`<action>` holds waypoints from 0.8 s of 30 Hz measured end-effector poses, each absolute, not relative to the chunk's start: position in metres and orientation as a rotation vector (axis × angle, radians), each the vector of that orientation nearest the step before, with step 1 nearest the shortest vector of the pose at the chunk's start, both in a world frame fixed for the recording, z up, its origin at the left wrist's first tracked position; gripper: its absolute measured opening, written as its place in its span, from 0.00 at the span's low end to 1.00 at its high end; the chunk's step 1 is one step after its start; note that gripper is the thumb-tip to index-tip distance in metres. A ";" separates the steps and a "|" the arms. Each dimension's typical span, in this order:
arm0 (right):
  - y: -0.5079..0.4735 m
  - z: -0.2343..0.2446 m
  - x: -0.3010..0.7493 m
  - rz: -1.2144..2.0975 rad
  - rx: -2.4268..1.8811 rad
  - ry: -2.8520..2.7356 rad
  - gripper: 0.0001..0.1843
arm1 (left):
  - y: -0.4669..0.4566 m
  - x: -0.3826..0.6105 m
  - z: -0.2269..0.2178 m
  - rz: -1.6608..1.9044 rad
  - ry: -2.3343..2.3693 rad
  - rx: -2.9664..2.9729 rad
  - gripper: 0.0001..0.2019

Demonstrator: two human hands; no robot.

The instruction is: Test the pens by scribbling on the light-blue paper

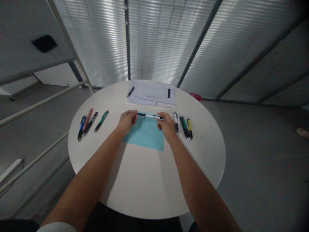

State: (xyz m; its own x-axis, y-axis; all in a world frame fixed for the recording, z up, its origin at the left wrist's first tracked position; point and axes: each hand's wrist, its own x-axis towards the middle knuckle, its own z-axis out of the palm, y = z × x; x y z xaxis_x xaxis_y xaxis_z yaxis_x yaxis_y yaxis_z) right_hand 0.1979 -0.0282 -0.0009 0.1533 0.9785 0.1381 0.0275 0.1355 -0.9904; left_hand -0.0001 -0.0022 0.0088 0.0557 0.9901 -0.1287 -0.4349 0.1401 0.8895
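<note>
A white pen with a black grip (pixel 149 115) lies level between my two hands, above a light blue sheet of paper (pixel 147 138) with faint writing on it. The fingers of my left hand (pixel 127 121) pinch the pen's tip end. At its other end, the thumb and fingers of my right hand (pixel 167 124) close round the clip part. Just right of that hand lies a row of several pens, among them a white and black pen (pixel 176 121), a green and black pen (pixel 184 127) and a yellow and black pen (pixel 190 129).
The round white table (pixel 142 180) carries more pens at the left: a blue pen (pixel 81 128), a pink one (pixel 88 119), a grey and black one (pixel 90 123) and a green one (pixel 101 121). Stacked printed papers (pixel 151 93) with a black pen (pixel 130 91) lie at the back. A metal rail (pixel 43 104) stands left.
</note>
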 end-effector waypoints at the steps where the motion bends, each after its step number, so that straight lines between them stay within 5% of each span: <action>1: -0.029 0.000 0.198 1.000 -1.197 -1.165 0.20 | -0.002 0.000 0.009 1.269 0.915 0.781 0.12; 24: -0.029 -0.002 0.197 1.023 -1.249 -1.221 0.16 | -0.001 -0.002 0.009 1.270 0.897 0.754 0.11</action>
